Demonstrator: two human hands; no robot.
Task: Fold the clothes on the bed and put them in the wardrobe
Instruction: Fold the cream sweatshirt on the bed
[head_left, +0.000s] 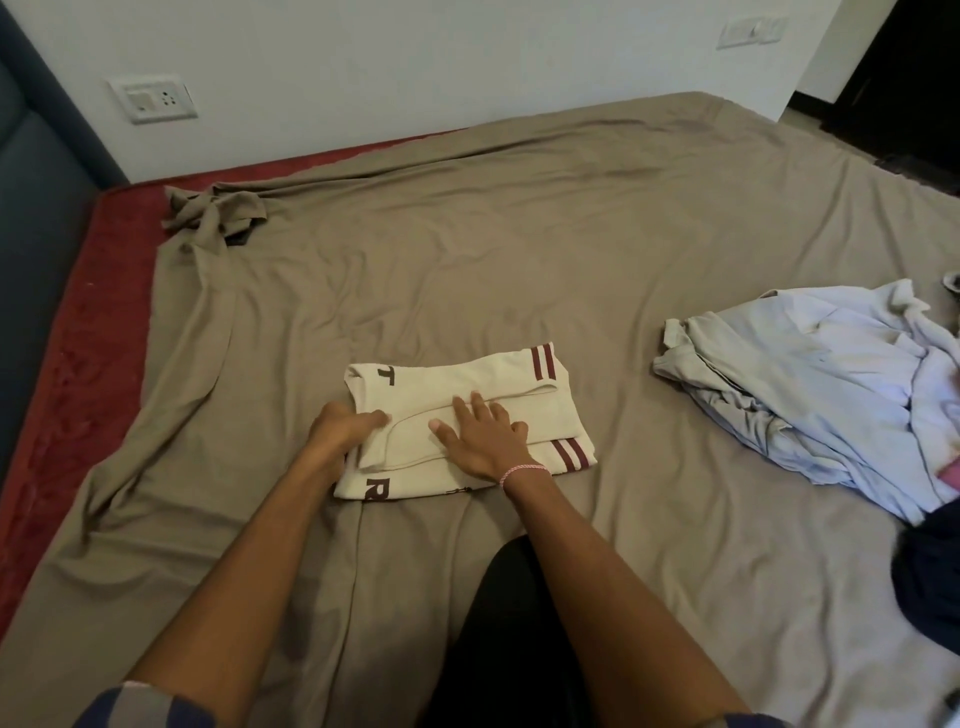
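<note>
a folded cream cotton t-shirt with maroon stripes (498, 379) lies mid-bed on the wrinkled taupe bedsheet (519, 249). the right hand (483, 436) presses flat on it, fingers spread; the left hand (345, 426) pinches its left edge. well apart to the right sits a crumpled pale-blue clothes heap (810, 384), with a dark navy garment (930, 582) just beside it.
</note>
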